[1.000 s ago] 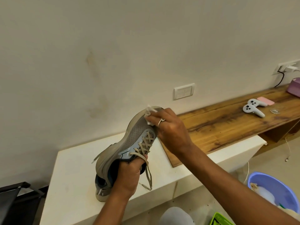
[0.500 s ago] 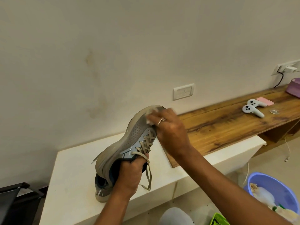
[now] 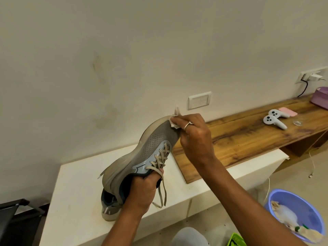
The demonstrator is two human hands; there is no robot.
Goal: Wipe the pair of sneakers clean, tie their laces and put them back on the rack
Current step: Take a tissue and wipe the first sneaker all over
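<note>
Head view: left hand (image 3: 142, 190) grips grey mesh sneaker (image 3: 150, 144); right hand (image 3: 197, 137) pinches crumpled white wipe (image 3: 174, 121) against its toe.

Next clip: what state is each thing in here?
Sneaker, tilted toe-up, held.
Laces, untied, ends dangling.
Wipe, crumpled, pressed on the toe.
Left hand, grips sneaker's collar.
Right hand, pinches wipe.
Basin, upright, holds rags.
Plug, plugged in.

Grey sneaker (image 3: 152, 144), toe raised (laces (image 3: 160, 157) untied), wipe (image 3: 174, 121) on toe
</note>
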